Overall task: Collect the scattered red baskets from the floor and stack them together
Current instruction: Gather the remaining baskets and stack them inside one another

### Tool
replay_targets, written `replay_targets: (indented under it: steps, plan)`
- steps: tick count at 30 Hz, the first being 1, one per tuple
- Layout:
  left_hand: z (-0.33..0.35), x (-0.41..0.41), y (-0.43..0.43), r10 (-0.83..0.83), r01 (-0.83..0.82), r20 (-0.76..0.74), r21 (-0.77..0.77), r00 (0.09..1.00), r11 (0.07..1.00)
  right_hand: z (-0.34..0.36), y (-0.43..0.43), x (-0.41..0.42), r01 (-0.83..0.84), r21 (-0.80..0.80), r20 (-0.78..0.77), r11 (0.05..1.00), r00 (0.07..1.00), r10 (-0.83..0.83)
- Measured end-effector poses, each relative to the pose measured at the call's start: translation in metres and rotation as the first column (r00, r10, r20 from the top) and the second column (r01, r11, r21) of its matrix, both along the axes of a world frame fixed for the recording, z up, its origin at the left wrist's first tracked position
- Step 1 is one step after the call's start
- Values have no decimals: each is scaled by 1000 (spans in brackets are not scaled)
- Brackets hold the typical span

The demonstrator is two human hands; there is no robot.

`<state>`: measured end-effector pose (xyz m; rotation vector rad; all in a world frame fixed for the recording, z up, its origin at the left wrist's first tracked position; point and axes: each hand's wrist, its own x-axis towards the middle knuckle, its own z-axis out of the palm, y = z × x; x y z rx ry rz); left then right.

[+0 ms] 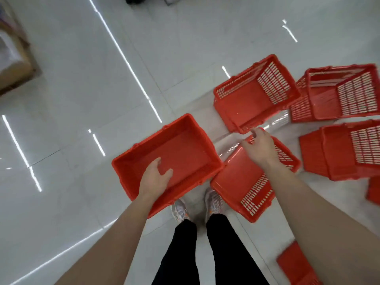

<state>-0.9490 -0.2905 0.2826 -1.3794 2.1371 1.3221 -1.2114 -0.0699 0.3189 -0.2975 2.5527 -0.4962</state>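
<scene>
Left hand (156, 178) grips held basket (176, 149) by near rim, mouth up, probably for nesting. Right hand (262, 149) spread, empty, reaching for floor basket (246, 101) at 1 o'clock; other baskets (339, 95) at 3 o'clock.

Left grip (156, 177) holding red basket (181, 145), right grip (261, 147) over floor basket (236, 177)
</scene>
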Motion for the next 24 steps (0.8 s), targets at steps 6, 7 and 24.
replay_targets:
  steps: [6, 7, 24]
  plan:
    - [30, -62, 81, -256, 255, -60, -12, 965, 967, 43, 139, 4, 293, 64, 53, 954, 954, -296]
    - [35, -69, 98, -295, 295, -59, -2, 954, 955, 45, 163, 7, 337, 72, 54, 939, 938, -341]
    - [-110, -70, 349, -22, 23, 126, -11, 992, 1000, -146, 370, -32, 187, 29, 212, 982, 959, -189]
